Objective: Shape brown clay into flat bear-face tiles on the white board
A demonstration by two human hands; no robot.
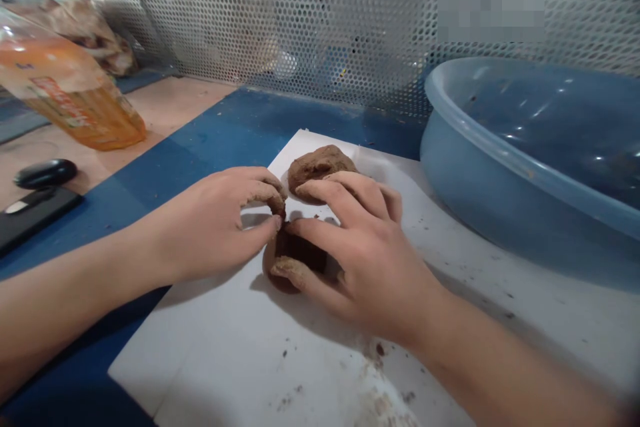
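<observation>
- The left hand (210, 227) is curled in narrow. Its fingertips pinch the near brown lump (295, 257). It could be clay or dough; I cannot tell which.
- The right hand (367, 257) is spread wider over that same lump. Its thumb presses the near side, and its longer fingers reach across to touch the far brown lump (317, 167).
- Both lumps sit on a white board (200, 360), close together. The board lies on the blue tabletop (240, 120), and brown crumbs dot it.
- What could go wrong: a hard pinch could tear the near lump, because it looks soft and crumbly.
- The lump could stick to the fingers, because brown bits already cling to them.
- The two lumps could get pushed into each other, because they sit so close.
- Crumbs could fall off the board if the lumps slide near its edge.
- The blue plastic tub (465, 147) could get bumped, because it sits right by the board.
- How many: two hands, two brown lumps, one white board and one blue plastic tub.
- There is also one plastic bottle of orange drink (65, 87), one black mouse (45, 174), one flat black case (30, 220) and one metal mesh wall (300, 14).
</observation>
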